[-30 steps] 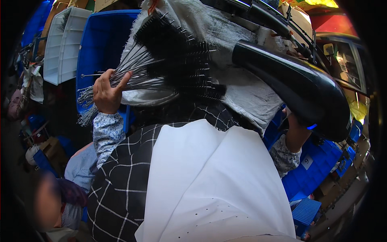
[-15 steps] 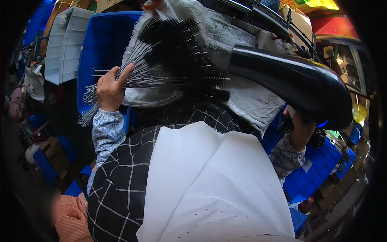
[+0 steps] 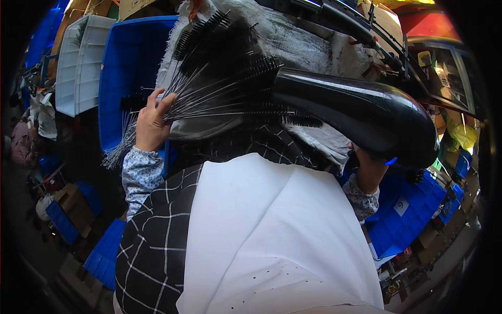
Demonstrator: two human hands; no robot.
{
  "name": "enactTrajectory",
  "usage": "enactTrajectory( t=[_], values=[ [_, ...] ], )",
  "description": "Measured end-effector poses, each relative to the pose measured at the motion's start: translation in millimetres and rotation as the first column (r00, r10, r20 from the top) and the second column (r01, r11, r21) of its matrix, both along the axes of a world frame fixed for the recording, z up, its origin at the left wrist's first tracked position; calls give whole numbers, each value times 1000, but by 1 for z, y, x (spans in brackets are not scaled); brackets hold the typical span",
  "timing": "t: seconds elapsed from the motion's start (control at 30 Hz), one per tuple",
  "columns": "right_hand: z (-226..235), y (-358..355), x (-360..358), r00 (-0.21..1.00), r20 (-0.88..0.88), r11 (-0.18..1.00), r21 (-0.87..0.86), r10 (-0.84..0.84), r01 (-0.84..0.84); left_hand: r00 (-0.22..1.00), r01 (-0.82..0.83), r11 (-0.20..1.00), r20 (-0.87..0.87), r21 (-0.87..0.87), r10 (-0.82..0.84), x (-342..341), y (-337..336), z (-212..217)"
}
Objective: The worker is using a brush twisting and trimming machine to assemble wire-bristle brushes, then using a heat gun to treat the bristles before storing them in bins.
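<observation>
My left hand (image 3: 151, 125) is closed around the twisted-wire stems of a bundle of black-bristled tube brushes (image 3: 225, 68). The brushes fan out up and to the right, over a whitish woven cloth (image 3: 308, 44) across my lap. At the right, my right hand (image 3: 370, 170) grips the handle of a black hair dryer (image 3: 361, 104), though most of the fingers are hidden behind its body. The dryer's nozzle points left, close against the bristles. Looped wire ends (image 3: 119, 153) gather below and left of my left hand.
A deep blue bin (image 3: 104, 89) stands at the left, beside a white plastic bin (image 3: 78, 65). Another blue bin (image 3: 410, 220) lies low on the right. Dark metal bars (image 3: 340, 21) cross the top. A white apron (image 3: 277, 225) covers my front.
The hair dryer has moved left, its nozzle now nearer the bristles. My left hand has shifted slightly right with the brushes, which are spread and turned differently.
</observation>
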State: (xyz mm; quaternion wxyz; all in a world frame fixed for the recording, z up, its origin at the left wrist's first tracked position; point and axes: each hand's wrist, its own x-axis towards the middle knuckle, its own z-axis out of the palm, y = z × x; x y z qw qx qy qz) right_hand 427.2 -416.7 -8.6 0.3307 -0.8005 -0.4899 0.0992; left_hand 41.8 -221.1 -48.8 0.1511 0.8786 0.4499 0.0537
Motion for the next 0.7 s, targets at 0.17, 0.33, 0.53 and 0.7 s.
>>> enactTrajectory(
  t=[0.17, 0.33, 0.53, 0.7],
  values=[
    [16, 3, 0, 580, 782, 973, -148, 225, -178, 999, -32, 998, -33, 50, 34, 9, -9, 0],
    [17, 2, 4, 758, 584, 956, -179, 292, -231, 997, -72, 995, -37, 64, 74, 13, -16, -1],
    [18, -13, 11, 991, -121, 999, -8, -47, 46, 998, -65, 994, 13, 90, 64, 18, -21, -3],
    [21, -50, 27, 950, -260, 978, -159, -172, 134, 998, -64, 995, 4, 74, 64, 21, -27, 0]
  ],
)
